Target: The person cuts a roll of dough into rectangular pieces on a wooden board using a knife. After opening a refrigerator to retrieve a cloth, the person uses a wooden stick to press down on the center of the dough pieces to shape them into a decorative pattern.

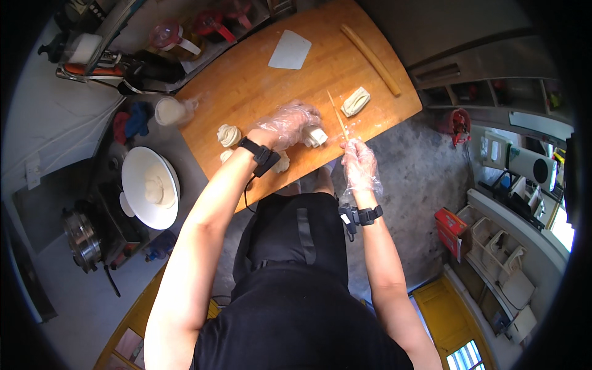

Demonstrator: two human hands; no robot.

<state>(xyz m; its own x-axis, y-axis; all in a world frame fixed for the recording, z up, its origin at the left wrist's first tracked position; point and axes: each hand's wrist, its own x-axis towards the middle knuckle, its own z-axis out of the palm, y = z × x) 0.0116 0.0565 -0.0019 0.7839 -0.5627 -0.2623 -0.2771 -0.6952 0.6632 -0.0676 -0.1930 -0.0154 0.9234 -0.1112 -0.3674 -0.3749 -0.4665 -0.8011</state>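
My left hand (293,121), in a clear plastic glove, curls over a layered piece of dough (316,137) on the wooden board (252,85). Its fingertips are partly hidden. At the board's near edge, my gloved right hand (359,159) grips the lower end of a thin wooden chopstick (337,111), which points away from me over the board. Just right of the stick lies another folded dough piece (355,102). Twisted dough rolls (229,135) sit left of my left wrist, and one more roll (281,162) shows partly behind the wristband.
A wooden rolling pin (370,60) and a pale flat scraper (290,50) lie farther back on the board. Left of it stand a white bowl (131,162) holding dough (159,189), a floury container (167,111) and a steel pot (83,236). Jugs (173,39) line the back.
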